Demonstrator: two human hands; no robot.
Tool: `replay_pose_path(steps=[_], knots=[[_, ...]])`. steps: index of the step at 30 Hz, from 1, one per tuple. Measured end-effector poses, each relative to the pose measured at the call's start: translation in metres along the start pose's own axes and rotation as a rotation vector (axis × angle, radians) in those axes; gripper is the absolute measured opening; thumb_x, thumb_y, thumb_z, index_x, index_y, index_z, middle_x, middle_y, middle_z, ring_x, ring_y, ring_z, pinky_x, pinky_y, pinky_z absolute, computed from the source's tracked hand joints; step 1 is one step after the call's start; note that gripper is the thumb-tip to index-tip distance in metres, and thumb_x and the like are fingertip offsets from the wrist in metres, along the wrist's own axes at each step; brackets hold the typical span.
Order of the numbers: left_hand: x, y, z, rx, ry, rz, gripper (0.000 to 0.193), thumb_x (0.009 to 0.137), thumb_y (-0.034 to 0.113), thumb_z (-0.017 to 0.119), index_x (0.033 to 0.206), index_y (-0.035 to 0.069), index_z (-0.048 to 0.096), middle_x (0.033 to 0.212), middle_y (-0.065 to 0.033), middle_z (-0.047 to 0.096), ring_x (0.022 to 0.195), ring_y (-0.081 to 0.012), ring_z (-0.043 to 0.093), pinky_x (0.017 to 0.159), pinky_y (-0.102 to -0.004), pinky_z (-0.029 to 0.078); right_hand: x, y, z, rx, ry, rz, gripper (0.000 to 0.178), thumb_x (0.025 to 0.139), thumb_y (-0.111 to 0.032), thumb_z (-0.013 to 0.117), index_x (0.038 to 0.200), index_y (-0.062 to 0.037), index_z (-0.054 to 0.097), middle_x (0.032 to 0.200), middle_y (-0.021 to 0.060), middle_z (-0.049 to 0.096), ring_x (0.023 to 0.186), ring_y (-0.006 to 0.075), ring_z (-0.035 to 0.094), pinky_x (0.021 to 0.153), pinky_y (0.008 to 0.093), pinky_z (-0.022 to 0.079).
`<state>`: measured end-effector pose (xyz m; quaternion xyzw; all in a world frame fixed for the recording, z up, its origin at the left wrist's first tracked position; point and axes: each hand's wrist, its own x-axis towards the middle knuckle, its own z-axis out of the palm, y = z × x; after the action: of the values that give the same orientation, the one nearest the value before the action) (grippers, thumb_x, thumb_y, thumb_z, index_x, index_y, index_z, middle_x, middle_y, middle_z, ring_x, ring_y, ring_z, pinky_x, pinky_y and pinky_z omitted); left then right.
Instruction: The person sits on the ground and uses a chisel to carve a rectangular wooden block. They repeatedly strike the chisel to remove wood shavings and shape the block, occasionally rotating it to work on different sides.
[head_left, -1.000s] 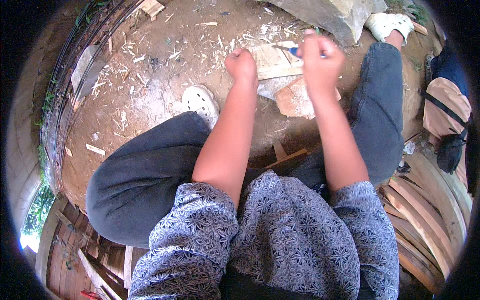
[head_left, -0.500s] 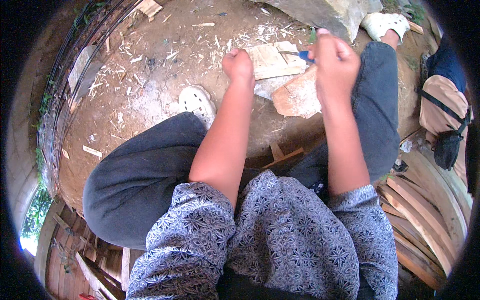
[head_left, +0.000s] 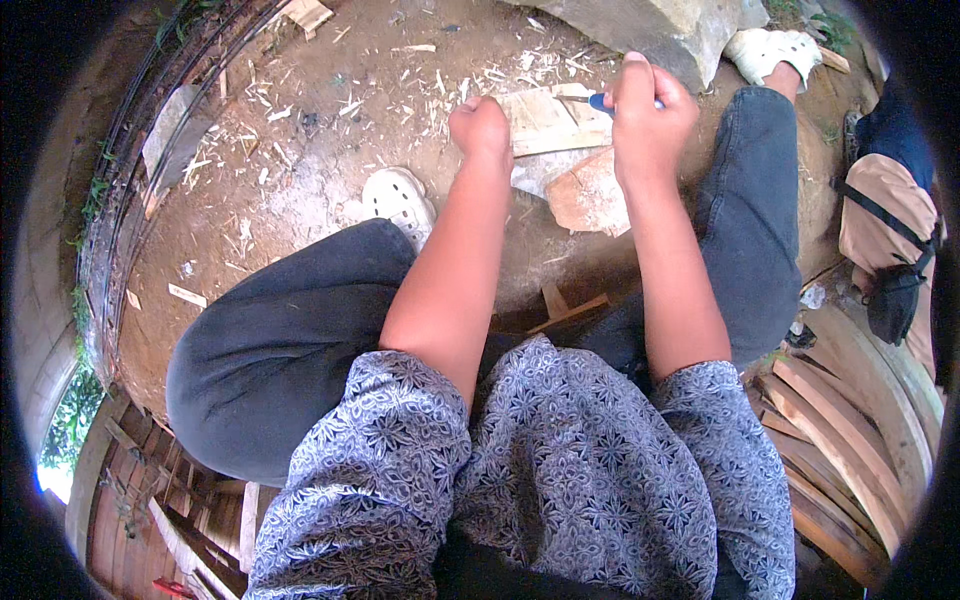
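A pale, flat piece of wood point(head_left: 550, 122) lies across the middle, its left end gripped in the closed fingers of my left hand point(head_left: 480, 130). My right hand point(head_left: 655, 122) is wrapped round a blue-handled tool point(head_left: 600, 102) with a thin metal shaft. The shaft points left, its tip at the upper face of the wood near the right end. Below the wood sits a cut block of wood point(head_left: 587, 195), partly hidden behind my right hand and wrist. A greyish flat surface shows between the block and the wood.
Wood shavings point(head_left: 350, 105) litter the dirt ground. A large grey rock point(head_left: 660, 35) stands ahead. My pale clogs point(head_left: 398, 200) rest at both sides. Cut boards point(head_left: 840, 440) lie at lower right, near another person point(head_left: 885, 210). Black cables point(head_left: 130, 150) curve along the left.
My right hand has shifted slightly left with the tool, and more of the blue handle shows. My left hand keeps its grip on the wood, nearly in place.
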<state>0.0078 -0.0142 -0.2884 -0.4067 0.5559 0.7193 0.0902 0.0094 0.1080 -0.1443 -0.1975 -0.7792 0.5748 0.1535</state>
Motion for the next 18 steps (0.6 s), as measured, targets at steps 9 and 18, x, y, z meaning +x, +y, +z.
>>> replay_pose_path(steps=[9, 18], knots=[[0.006, -0.003, 0.001, -0.068, 0.027, -0.036, 0.011, 0.087, 0.001, 0.049, 0.083, -0.005, 0.058, 0.079, -0.0070, 0.058, 0.069, -0.0139, 0.052, 0.062, -0.0342, 0.043, -0.012, 0.005, 0.000, 0.022, 0.067, -0.120, 0.038, 0.094, -0.017, 0.061, 0.060, -0.0019, 0.052, 0.055, -0.0040, 0.051, 0.056, 0.0047, 0.047, 0.052, 0.0272, 0.040], [-0.004, 0.012, -0.016, -0.068, 0.080, 0.011, 0.011, 0.087, -0.001, 0.050, 0.084, -0.006, 0.059, 0.080, -0.0081, 0.060, 0.071, -0.0133, 0.054, 0.064, -0.0315, 0.045, -0.017, -0.018, -0.002, 0.104, -0.022, 0.064, 0.039, 0.094, -0.019, 0.063, 0.060, -0.0027, 0.055, 0.055, -0.0044, 0.050, 0.056, 0.0044, 0.045, 0.051, 0.0266, 0.037]])
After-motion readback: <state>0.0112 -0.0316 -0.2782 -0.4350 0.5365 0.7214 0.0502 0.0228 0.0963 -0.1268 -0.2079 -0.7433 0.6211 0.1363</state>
